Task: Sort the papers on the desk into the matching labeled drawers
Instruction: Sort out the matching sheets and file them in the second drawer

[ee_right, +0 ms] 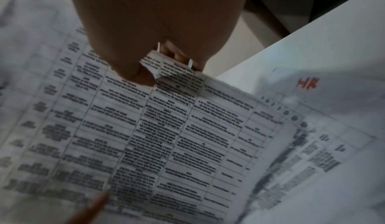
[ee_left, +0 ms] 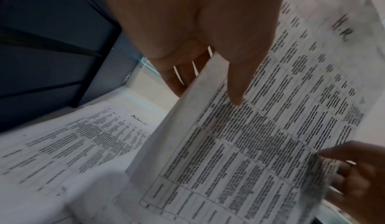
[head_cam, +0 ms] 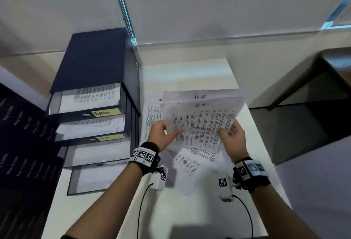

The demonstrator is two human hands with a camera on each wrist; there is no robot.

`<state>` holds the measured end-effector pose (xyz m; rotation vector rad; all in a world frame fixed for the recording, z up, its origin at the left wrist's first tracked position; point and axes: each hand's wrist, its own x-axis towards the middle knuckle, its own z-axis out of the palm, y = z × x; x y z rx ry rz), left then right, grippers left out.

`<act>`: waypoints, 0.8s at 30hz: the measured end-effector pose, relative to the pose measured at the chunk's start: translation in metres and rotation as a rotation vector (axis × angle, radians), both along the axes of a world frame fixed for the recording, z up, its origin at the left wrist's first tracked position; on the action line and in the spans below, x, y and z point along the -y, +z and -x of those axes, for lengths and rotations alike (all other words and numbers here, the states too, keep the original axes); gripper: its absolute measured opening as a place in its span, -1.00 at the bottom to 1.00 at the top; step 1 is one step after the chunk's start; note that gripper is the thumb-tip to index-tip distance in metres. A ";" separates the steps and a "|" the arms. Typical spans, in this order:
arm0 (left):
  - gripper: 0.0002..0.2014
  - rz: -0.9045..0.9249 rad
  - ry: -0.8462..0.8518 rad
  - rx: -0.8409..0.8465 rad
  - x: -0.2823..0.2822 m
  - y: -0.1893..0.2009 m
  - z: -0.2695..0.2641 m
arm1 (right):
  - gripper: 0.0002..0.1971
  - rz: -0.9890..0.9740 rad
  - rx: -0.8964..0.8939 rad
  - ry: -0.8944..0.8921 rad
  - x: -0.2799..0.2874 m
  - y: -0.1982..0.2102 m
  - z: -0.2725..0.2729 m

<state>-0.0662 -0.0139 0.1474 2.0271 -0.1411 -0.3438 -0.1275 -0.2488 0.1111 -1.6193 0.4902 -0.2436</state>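
Now, by part:
Left hand [head_cam: 161,134]: thumb on top and fingers [ee_left: 177,77] beneath, pinching the left edge of the held white printed sheets marked "H.R" [head_cam: 201,123].
Right hand [head_cam: 230,138]: thumb over the front, fingers [ee_right: 177,54] curled behind, gripping the right edge of the same sheets.
Held sheets: raised off the white surface [head_cam: 190,210], tilted up toward the head camera, at least two layered, each headed "H.R" in handwriting, covered in dense table text.
Loose sheet marked "Admin" [ee_left: 83,137]: flat on the surface, just beside the drawer unit, partly under the held sheets.
Sheet marked "HR" in red [ee_right: 308,84]: lying on the surface below the right hand.
Other printed pages [head_cam: 190,164]: scattered on the surface below both hands.
Dark blue drawer unit [head_cam: 95,58]: left of the papers, drawers pulled out stepwise, paper inside each.
Top drawer with yellow "Admin" label [head_cam: 106,113]: open, printed sheet inside.
Second drawer with yellow "H.R" label [head_cam: 110,137]: open, holding sheets.
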 end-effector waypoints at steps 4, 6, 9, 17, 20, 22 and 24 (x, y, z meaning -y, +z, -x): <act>-0.73 -0.004 0.011 -0.037 -0.017 -0.012 0.007 | -0.64 0.200 -0.198 0.060 -0.022 -0.011 0.007; -0.71 0.027 0.041 -0.013 -0.026 -0.008 0.008 | -0.67 0.236 -0.200 0.075 -0.033 -0.003 0.007; -0.69 0.005 0.113 0.063 -0.052 -0.001 0.005 | -0.68 0.318 -0.117 0.114 -0.053 0.025 0.002; -0.31 0.214 0.157 0.057 -0.158 0.064 0.015 | -0.21 0.212 0.087 0.409 -0.132 0.089 -0.005; -0.35 0.237 0.177 0.019 -0.211 0.079 0.022 | -0.43 0.311 0.025 0.640 -0.170 0.097 -0.006; -0.45 0.259 0.187 -0.053 -0.251 0.077 0.021 | -0.56 0.202 -0.101 0.740 -0.197 0.101 -0.004; -0.51 0.268 0.181 -0.156 -0.286 0.072 0.023 | -0.60 -0.098 -0.231 0.771 -0.222 0.098 -0.001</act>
